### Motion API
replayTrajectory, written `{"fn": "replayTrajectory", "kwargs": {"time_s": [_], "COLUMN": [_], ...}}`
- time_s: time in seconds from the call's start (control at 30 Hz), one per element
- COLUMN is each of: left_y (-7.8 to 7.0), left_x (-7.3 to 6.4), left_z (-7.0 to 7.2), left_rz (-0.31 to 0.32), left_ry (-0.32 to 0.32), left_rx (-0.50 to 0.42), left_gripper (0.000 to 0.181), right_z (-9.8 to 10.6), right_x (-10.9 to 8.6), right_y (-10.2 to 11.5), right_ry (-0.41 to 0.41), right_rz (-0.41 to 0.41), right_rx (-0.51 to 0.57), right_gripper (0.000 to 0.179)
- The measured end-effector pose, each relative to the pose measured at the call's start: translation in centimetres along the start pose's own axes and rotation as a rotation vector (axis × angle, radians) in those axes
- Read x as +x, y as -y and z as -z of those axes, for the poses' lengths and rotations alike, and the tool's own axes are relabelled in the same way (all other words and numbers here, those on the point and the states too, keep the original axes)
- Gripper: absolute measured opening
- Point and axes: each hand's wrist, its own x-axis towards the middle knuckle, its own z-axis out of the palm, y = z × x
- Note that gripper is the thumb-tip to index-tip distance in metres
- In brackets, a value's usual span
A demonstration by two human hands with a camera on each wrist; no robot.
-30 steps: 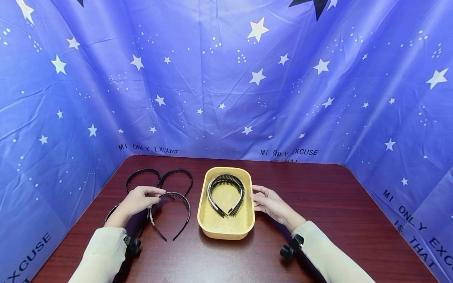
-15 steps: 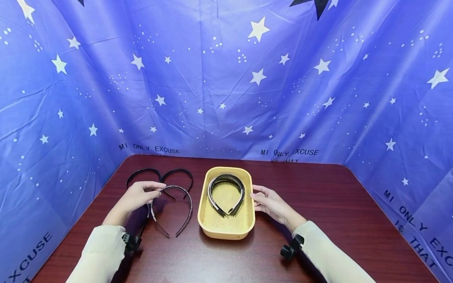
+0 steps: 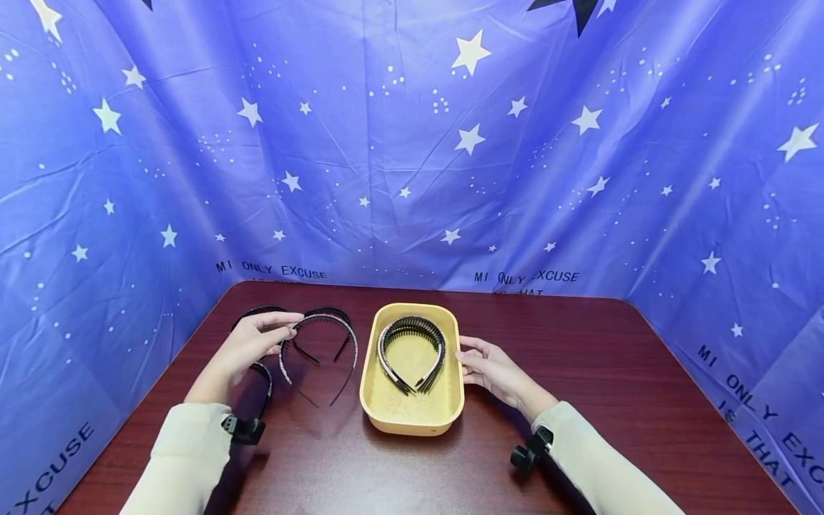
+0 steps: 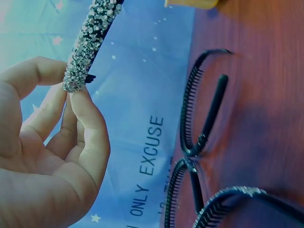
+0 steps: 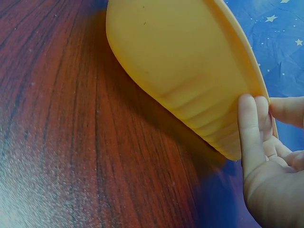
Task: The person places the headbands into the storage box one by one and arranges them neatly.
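Observation:
In the head view my left hand (image 3: 247,347) pinches a headband (image 3: 352,357) near its top, between thumb and fingers. The left wrist view shows its band covered in clear rhinestones, with black comb teeth beneath. It is held up over the left side of the table, left of a yellow plastic box (image 3: 412,429). A stack of several headbands (image 3: 412,325) lies inside that box. My right hand (image 3: 498,372) touches the box's right wall with its fingertips; in the right wrist view they lie along the outside, just under the rim.
Behind and under my left hand lie more black toothed headbands (image 4: 187,104) on the dark red wooden table (image 3: 579,386). A nearer one with sparkling trim (image 4: 242,190) partly shows. Blue star-printed cloth (image 3: 412,143) surrounds the table's back and sides.
My left hand has lifted the rhinestone headband and moved it up and slightly right in the head view, off the group on the left. The right hand and box have stayed put.

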Motion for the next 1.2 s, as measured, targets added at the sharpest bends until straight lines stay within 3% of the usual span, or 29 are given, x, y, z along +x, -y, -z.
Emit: {"fn": "replayTrajectory", "kwargs": {"time_s": [0.3, 0.6, 1.03, 1.2], "left_y": [-1.7, -3.5, -4.0, -4.2], "left_x": [0.4, 1.3, 2.6, 2.9], "left_z": [-0.9, -3.1, -6.2, -7.4], "left_rz": [-0.02, -0.066, -0.135, -0.151], "left_ry": [0.015, 0.049, 0.095, 0.116], "left_rx": [-0.018, -0.016, -0.052, -0.027], "left_gripper": [0.041, 0.041, 0.036, 0.034], "right_z": [0.1, 0.1, -0.1, -0.1], "right_x": [0.1, 0.1, 0.0, -0.1], "right_y": [-0.1, -0.1, -0.1, 0.0], "right_ry": [0.003, 0.001, 0.012, 0.01], "right_rz": [0.003, 0.005, 0.014, 0.019], "right_rx": [0.002, 0.01, 0.026, 0.025], "right_gripper": [0.059, 0.061, 0.061, 0.061]}}
